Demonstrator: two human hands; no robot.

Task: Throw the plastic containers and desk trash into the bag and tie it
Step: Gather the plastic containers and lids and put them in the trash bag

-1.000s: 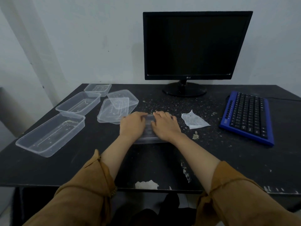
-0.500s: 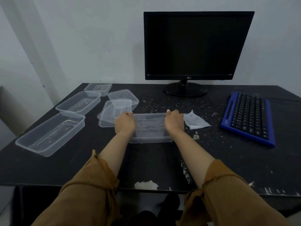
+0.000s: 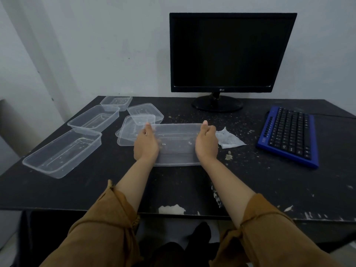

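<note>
Gripping a clear plastic container [image 3: 177,145] by its two short ends, I have my left hand [image 3: 146,146] curled round the left end and my right hand [image 3: 206,144] curled round the right end. The container lies lengthwise across the middle of the black table [image 3: 173,185]. I cannot tell whether its base rests on the tabletop or is just off it.

Just left of my left hand lies a stack of clear lids [image 3: 129,133], and in this view it overlaps the end I am holding. Behind the stack sits a shallow tub [image 3: 145,110].

Along the table's left edge stand three more clear containers, all open side up:
- The long container [image 3: 61,153] is nearest me.
- The medium container [image 3: 94,117] is behind it.
- The small container [image 3: 116,100] is at the back left corner.

A crumpled white wrapper [image 3: 229,140] lies just beside my right hand, toward the right edge. Pale crumbs [image 3: 228,157] are scattered over the middle of the table.

A blue keyboard [image 3: 289,135] sits angled near the right edge, well apart from my hands. A dark monitor [image 3: 231,53] stands at the back edge. My brown sleeves [image 3: 107,228] are bunched up on my forearms, over the front edge.
</note>
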